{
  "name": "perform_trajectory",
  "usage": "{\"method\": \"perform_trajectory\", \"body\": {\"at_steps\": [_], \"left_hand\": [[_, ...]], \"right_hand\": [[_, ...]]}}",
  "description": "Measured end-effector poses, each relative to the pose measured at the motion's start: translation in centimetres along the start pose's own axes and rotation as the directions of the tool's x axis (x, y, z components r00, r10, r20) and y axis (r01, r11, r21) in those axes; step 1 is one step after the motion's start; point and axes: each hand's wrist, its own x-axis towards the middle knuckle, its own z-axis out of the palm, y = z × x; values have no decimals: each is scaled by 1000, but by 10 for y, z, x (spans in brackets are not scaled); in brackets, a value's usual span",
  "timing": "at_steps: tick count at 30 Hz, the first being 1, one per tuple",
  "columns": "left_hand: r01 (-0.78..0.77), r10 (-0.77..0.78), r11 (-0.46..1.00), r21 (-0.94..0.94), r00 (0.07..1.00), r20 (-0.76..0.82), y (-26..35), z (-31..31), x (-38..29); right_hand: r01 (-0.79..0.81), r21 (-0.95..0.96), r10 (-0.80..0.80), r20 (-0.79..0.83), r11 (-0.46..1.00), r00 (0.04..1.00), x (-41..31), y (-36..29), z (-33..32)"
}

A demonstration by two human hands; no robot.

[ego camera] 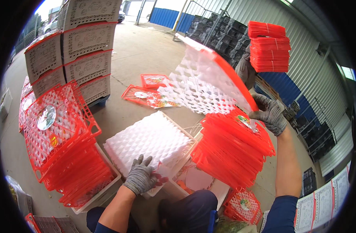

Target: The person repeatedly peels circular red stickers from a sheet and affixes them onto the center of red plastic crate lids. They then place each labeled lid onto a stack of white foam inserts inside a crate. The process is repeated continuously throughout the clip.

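Note:
My gloved right hand (268,112) grips the edge of a raised red plastic crate lid (230,70), with white foam netting (201,87) hanging under it. My gloved left hand (140,174) rests with spread fingers on the near edge of a white foam net pad stack (148,137), which lies on a pale crate in front of me. A tall stack of red lattice lids (230,154) leans just right of the foam. Another stack of red lattice lids (76,171) stands in a pale crate at left, its top lid bearing a round label.
Tall stacked grey crates (87,40) rise at the back left. Loose red lids (140,94) lie on the floor ahead. Behind my right hand, a person (245,70) is partly hidden by bundled red lids (269,52). Another red lid (243,205) lies near my knee.

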Motion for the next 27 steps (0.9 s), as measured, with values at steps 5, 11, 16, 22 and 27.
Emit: {"method": "perform_trajectory", "body": {"at_steps": [5,11,16,22,27], "left_hand": [[97,-95,995,-6,988,125,-20,12,2],[134,-132,991,-14,984,118,-29,25,4],[40,-42,999,21,989,141,-47,35,5],[59,-53,972,-226,998,33,-45,38,-3],[31,-26,985,-167,999,33,-38,29,-5]], "right_hand": [[35,142,-9,-181,989,983,-70,17,-97],[79,330,69,-415,941,907,-163,63,-175],[-219,81,225,-579,972,783,-253,126,-215],[-746,-195,402,-741,637,537,-390,258,-190],[-894,-199,585,-695,402,418,-490,326,-136]]}}
